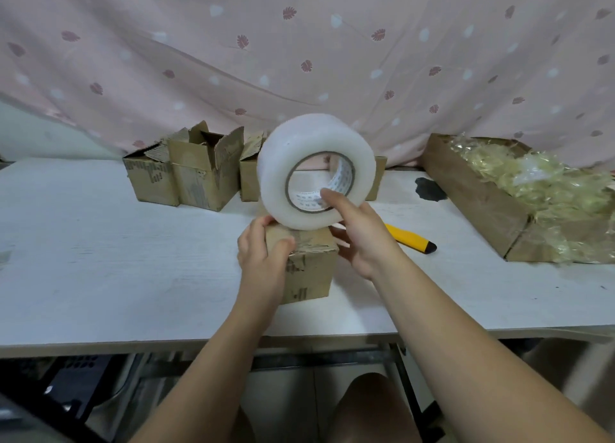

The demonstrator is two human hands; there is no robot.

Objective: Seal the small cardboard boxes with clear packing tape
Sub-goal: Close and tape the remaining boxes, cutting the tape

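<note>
Cardboard box [312, 269] on a desk [100, 243], steadied by the left hand [263, 259] with curled fingers; right hand [362, 239], finger through the core, holds the tape roll [293, 156] at its top, likely to start taping.

My tape [283, 149] is milky white; its core is white with grey print inside. The box [312, 269] near me is brown with dark print. Table [100, 259]: white, one black blotch [429, 189] far right. Knife [407, 237]: yellow, black tip. Curtain [299, 43]: pink, dark red leaves, white spots.
</note>
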